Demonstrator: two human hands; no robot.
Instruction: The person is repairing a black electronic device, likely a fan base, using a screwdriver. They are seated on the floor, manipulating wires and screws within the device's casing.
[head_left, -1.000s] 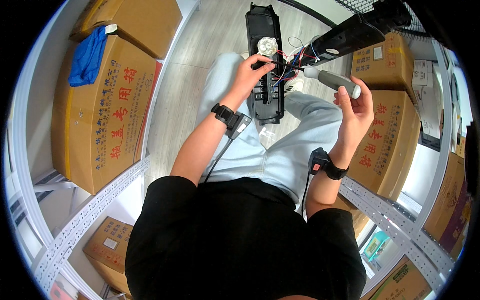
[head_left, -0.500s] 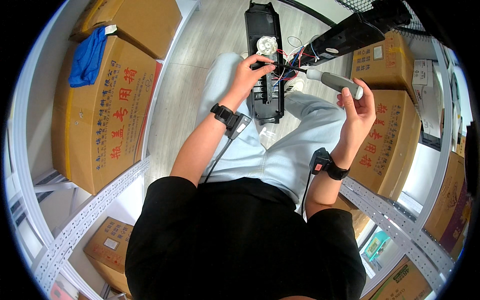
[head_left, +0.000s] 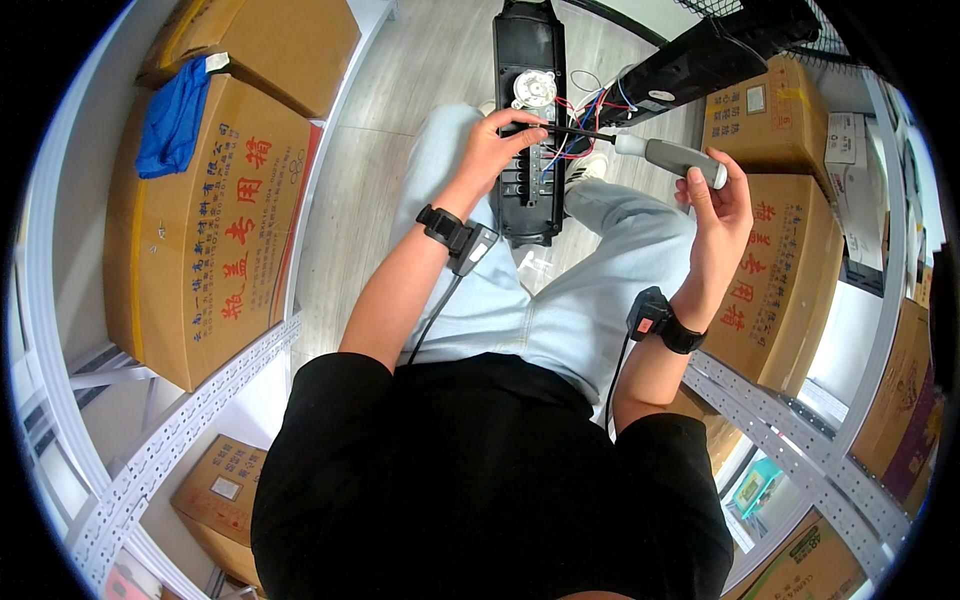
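A screwdriver [head_left: 675, 156] with a grey handle, a pale collar and a dark shaft lies nearly level between my hands. My left hand [head_left: 500, 145] is closed in a pinch at the tip end of the shaft; whatever small piece may sit there is too small to make out. At the handle's butt, my right hand [head_left: 717, 205] grips with thumb and fingertips. Beneath the shaft lies a long black plastic housing [head_left: 529, 45], with a round white part [head_left: 535, 88] on it. Red, blue and white wires [head_left: 590, 115] run from it toward a second black panel [head_left: 695, 70] at the right.
Cardboard boxes stand on metal shelves at both sides, among them a large left box [head_left: 200, 240] and a right box [head_left: 765, 285]. A blue cloth [head_left: 172, 125] hangs over the left box. My legs [head_left: 560, 270] flank the housing's near end. Wire mesh [head_left: 715, 10] shows at the far right.
The screwdriver's handle end has dipped slightly nearer and shifted a little right with my right hand. My left hand keeps its pinch at the tip end.
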